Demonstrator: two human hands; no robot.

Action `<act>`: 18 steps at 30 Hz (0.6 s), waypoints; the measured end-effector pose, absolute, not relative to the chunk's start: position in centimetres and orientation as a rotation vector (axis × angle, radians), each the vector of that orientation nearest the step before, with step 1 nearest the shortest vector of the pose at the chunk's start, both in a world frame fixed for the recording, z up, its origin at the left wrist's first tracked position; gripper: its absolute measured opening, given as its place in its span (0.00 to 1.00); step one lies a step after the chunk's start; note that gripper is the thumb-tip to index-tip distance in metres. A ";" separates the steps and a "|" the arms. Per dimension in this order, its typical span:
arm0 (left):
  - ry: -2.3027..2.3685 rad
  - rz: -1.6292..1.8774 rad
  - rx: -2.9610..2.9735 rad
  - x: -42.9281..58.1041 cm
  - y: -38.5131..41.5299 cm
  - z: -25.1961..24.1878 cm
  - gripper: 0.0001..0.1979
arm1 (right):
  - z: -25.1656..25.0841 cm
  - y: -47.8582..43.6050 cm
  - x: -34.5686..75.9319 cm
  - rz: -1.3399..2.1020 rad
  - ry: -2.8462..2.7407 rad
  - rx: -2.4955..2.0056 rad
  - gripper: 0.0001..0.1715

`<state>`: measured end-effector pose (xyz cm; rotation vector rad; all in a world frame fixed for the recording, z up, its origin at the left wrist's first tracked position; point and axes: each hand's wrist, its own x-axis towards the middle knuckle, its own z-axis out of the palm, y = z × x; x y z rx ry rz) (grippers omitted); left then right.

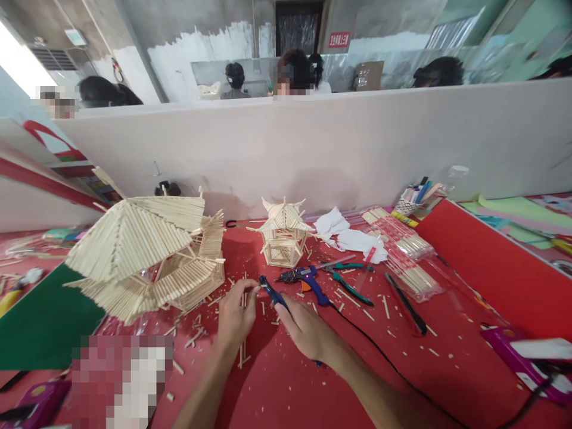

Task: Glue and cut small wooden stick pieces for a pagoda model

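My left hand (235, 316) hovers over the red tabletop with its fingertips pinched on a short wooden stick (255, 288). My right hand (305, 329) is closed round blue-handled cutters (270, 291), whose tip meets that stick. A large wooden-stick pavilion (143, 253) stands just left of my left hand. A smaller stick pavilion (283, 233) stands behind both hands. A blue glue gun (305, 277) lies just beyond my right hand, its black cord running toward me.
Green-handled pliers (347, 279), a black tool (406, 304) and bags of sticks (404, 250) lie right. Stick offcuts litter the red mat (447, 381). White tissue (344, 233), a pen cup (413, 199), a green sheet (40, 322), a white partition (313, 143) with people behind.
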<state>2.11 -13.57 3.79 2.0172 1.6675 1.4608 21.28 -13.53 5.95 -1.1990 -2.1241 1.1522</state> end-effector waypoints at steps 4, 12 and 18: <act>1.696 1.410 1.905 2.1 -13.6 3.7 0.08 | 5.8 -13.6 21.0 1.127 -2.100 -1.208 0.19; 1.683 1.482 1.710 2.1 -13.2 3.9 0.10 | 5.8 -12.8 21.9 1.178 -1.962 -1.180 0.20; 1.613 1.506 1.668 2.3 -13.1 3.8 0.09 | 6.6 -12.7 23.5 1.386 -1.710 -1.013 0.19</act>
